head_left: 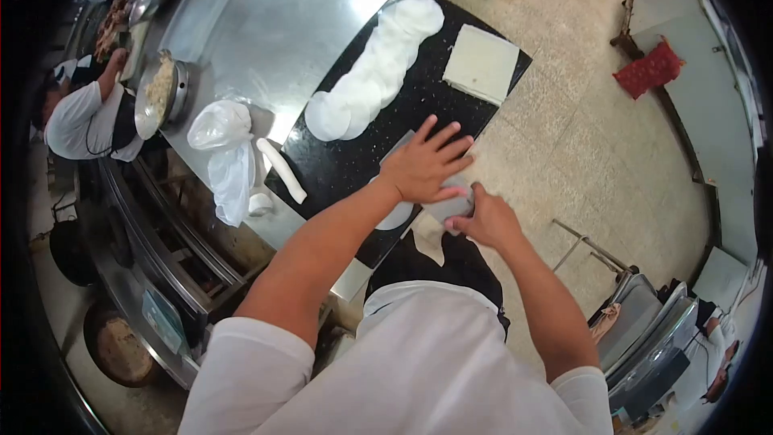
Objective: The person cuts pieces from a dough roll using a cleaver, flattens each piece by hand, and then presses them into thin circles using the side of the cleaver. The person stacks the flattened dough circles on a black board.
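Note:
My left hand (427,165) lies palm down with its fingers spread, over a grey flat piece (396,150) at the black counter's edge. My right hand (489,219) is closed, thumb and fingers at the edge of a grey flat plate (448,208). The left thumb reaches over that plate too. Partly hidden under my left forearm is a thin white round (396,217), much like a dough wrapper. Beyond my hands, overlapping white dough wrappers (366,84) form a long row on the black counter top (318,169).
A square pale stack (481,64) sits near the counter's right edge. To the left are a dough roll (282,171), a small dough piece (260,205), a plastic bag (221,127) and a food-filled metal bowl (161,97). Another person (93,121) works at far left.

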